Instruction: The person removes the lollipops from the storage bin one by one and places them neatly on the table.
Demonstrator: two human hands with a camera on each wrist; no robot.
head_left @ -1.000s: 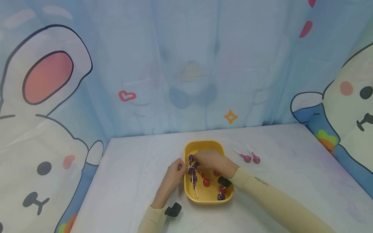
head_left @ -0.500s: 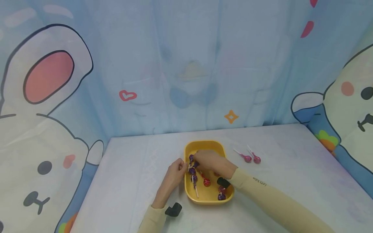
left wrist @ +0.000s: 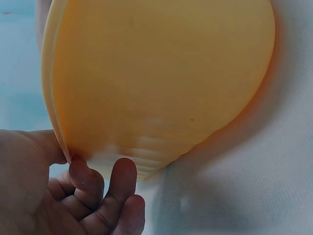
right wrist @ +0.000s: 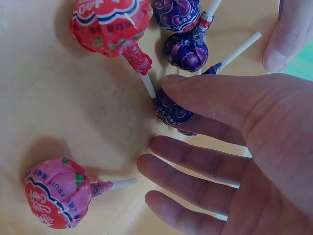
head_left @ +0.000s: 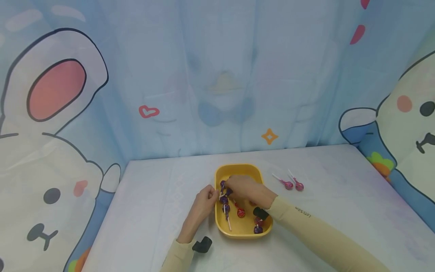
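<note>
A yellow plastic bin (head_left: 242, 237) stands on the table with several wrapped lollipops in it. My left hand (head_left: 202, 206) grips its left rim, the thumb over the edge and the fingers below the outer wall (left wrist: 171, 63), as the left wrist view shows. My right hand (head_left: 248, 189) reaches down inside. In the right wrist view its thumb and forefinger pinch a purple lollipop (right wrist: 171, 110), while the other fingers stay extended. More purple lollipops (right wrist: 187, 51) lie beside it along the left wall. A red lollipop (right wrist: 112, 24) and a pink one (right wrist: 56, 193) rest on the bin's floor.
Two pink lollipops (head_left: 288, 185) lie on the white tablecloth (head_left: 340, 211) right of the bin. In the bin's near right corner sit a red and a purple lollipop (head_left: 258, 229). A printed blue curtain (head_left: 163, 75) hangs behind the table.
My right forearm has turned slightly, bringing the print on its sleeve more into view. Both hands otherwise keep their places.
</note>
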